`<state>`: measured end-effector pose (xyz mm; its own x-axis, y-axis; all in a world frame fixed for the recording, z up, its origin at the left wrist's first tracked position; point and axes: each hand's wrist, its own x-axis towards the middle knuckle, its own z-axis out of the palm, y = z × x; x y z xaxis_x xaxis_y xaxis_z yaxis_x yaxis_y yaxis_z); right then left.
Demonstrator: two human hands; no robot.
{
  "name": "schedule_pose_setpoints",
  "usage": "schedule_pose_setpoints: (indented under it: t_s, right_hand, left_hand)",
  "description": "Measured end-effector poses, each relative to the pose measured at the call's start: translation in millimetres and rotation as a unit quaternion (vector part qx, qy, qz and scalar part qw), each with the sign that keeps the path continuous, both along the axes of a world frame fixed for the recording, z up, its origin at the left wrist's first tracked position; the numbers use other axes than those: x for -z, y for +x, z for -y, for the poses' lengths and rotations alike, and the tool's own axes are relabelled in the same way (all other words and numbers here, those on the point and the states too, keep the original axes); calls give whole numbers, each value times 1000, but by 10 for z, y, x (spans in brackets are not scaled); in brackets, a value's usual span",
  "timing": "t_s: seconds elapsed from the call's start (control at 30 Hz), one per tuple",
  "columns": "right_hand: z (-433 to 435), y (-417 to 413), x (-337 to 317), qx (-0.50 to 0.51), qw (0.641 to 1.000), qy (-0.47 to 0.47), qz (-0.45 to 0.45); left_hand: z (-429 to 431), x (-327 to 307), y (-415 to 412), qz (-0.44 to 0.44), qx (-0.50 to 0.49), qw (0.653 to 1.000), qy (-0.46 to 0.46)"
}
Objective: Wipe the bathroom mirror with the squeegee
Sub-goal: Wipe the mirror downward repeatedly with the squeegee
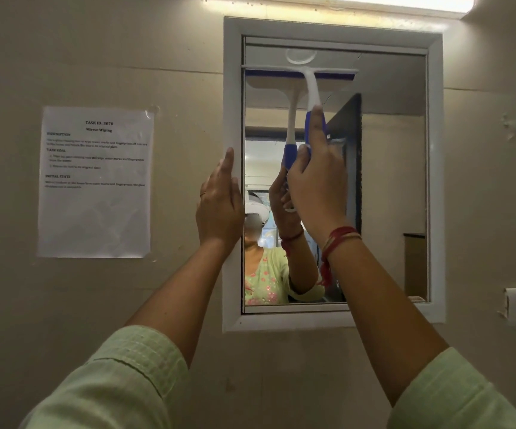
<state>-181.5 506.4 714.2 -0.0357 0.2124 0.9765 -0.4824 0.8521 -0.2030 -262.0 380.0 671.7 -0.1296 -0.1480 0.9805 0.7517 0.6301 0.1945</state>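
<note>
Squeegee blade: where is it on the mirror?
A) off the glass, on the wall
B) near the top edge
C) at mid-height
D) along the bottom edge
B: the squeegee has its blade level across the mirror, just under the top of the frame, and the right hand grips the handle below it.

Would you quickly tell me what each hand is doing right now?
Left hand: open, straight fingers resting against the mirror frame.
Right hand: closed around the squeegee handle.
</note>
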Motion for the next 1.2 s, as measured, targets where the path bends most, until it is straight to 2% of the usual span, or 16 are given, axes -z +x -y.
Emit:
schedule_pose_setpoints:
  t_s: [0.7, 1.2]
  right_hand:
    - [10, 52, 924, 1, 999, -9, 47]
    - [39, 147, 1491, -48, 996, -6, 70]
  left_hand:
    - [0, -3, -27, -22, 12, 1000, 14]
    - [10, -6, -70, -35, 7, 999, 18]
